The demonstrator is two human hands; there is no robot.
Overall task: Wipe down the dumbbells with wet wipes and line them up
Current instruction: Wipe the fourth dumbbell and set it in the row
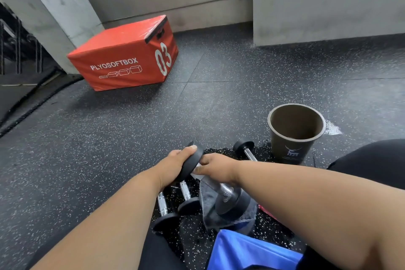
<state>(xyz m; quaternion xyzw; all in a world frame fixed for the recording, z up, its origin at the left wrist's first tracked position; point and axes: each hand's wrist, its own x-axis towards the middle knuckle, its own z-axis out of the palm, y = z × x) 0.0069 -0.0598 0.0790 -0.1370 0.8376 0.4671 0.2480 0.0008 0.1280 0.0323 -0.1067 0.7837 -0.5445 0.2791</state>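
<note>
Black rubber head of dumbbell (219, 182) grasped by left hand (177, 165) to steady it; right hand (217, 167) pinches white wipe (198, 172) vs. chrome handle, near centre, over grey towel (228, 210) on floor (109, 149).

I am reaching both bare forearms forward and down, so that they are converging ahead of me. My left hand (175, 164) is lying palm-down with its fingers curling over a rounded black edge and its thumb pointing forward along the top. My right hand (217, 167) is sitting just beside it, knuckles up, with the thumb and fingers closing in a pinch on something white below them. The two hands are nearly touching. My right forearm is crossing in from the lower right, and my left forearm is rising from the lower left.
</note>
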